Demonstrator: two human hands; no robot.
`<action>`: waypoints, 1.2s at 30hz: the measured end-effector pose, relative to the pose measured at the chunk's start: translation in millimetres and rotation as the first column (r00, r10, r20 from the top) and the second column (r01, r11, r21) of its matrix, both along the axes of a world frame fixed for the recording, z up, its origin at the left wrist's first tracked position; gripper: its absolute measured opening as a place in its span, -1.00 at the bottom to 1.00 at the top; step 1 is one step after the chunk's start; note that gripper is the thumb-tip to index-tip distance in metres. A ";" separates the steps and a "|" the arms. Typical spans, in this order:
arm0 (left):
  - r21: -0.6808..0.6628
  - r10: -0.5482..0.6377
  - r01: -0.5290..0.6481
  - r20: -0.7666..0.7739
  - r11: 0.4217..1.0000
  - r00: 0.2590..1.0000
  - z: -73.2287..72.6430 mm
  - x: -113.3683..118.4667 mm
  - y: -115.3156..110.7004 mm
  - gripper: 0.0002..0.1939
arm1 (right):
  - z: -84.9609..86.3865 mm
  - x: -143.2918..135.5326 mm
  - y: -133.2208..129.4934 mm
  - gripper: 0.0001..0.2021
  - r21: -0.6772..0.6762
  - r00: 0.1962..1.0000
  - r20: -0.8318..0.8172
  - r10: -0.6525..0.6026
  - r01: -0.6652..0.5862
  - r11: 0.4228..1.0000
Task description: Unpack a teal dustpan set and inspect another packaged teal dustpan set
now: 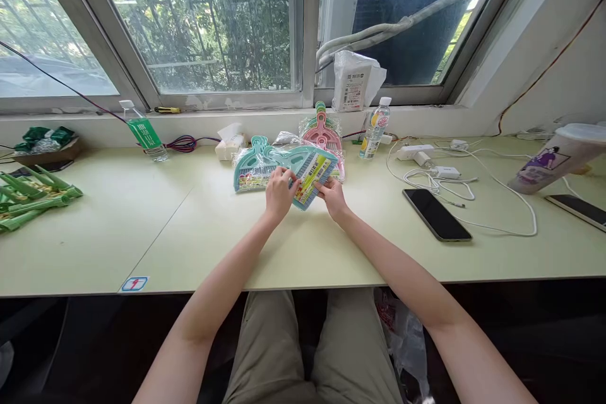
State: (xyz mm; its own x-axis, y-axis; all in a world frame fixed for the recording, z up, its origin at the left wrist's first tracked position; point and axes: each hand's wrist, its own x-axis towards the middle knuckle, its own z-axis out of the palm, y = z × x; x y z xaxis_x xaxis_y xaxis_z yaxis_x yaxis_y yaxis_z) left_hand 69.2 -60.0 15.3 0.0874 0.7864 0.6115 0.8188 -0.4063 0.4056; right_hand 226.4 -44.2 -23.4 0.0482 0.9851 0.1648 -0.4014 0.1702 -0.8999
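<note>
Both hands on a teal brush-and-dustpan set in clear wrap, mid-desk near the window side. Our L hand is curled over the set's near-left edge, fingers on top of the label card. Our R hand pinches the lower-right corner, thumb up top, fingers prob. underneath (can't see them). So both hands closed on the packet, not spread.

Handling, our judgement: wrap looks slick and crinkly, so grip by the stiff plastic edge, not by loose film; keep the set flat w/ both hands level so the brush doesn't slide inside the bag.

Position: set sits betw. the two hands, touching both, tilted w/ its bristle end toward us. Just behind-left lies a second teal set, touching or overlapping the held one; can't tell which. Pink sets stacked behind, close by.

Around: desk pale green. Phone to the R, apart from our R hand. White cables beyond it. Drink bottle near the sill. Green wrapped bundles far L.
</note>
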 end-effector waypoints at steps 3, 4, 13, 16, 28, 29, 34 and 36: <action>-0.010 -0.031 0.032 0.053 0.999 0.998 3.3 2.1 -3.2 -0.90 | 0.1 0.1 -0.5 -0.65 -0.011 1.000 0.003 -0.010 0.010 1.000; -0.022 -0.039 0.041 0.075 0.999 0.996 4.3 2.9 -4.4 -0.92 | 0.2 0.2 -0.6 -0.65 -0.011 1.000 0.009 -0.012 0.012 1.000; -0.024 -0.029 0.030 0.031 0.999 0.999 0.2 2.9 -4.6 -0.81 | 0.0 -1.1 -1.6 -0.59 -0.005 0.999 0.034 0.004 -0.004 1.000; 0.004 -0.036 0.037 -0.039 0.999 0.999 2.0 2.3 -4.7 -0.75 | -0.4 -0.5 -1.3 -0.60 -0.003 1.000 0.019 -0.006 0.006 1.000; 0.156 0.010 0.084 -0.521 0.984 0.853 10.6 2.4 -12.9 -0.67 | -1.6 -0.4 1.4 -0.73 -0.028 0.998 -0.036 -0.047 0.046 0.999; 0.163 0.013 0.091 -0.546 0.982 0.837 10.6 2.0 -13.2 -0.65 | -1.4 -1.0 1.2 -0.74 -0.031 0.998 -0.043 -0.054 0.053 0.998; 0.150 0.010 0.097 -0.590 0.984 0.807 11.0 1.6 -13.6 -0.61 | 2.2 -4.4 -1.2 -0.78 -0.024 0.996 -0.080 -0.048 0.046 0.999; 0.151 0.009 0.102 -0.597 0.983 0.802 9.3 2.8 -13.2 -0.58 | 3.7 -4.3 -1.8 -0.78 -0.021 0.995 -0.089 -0.051 0.049 0.999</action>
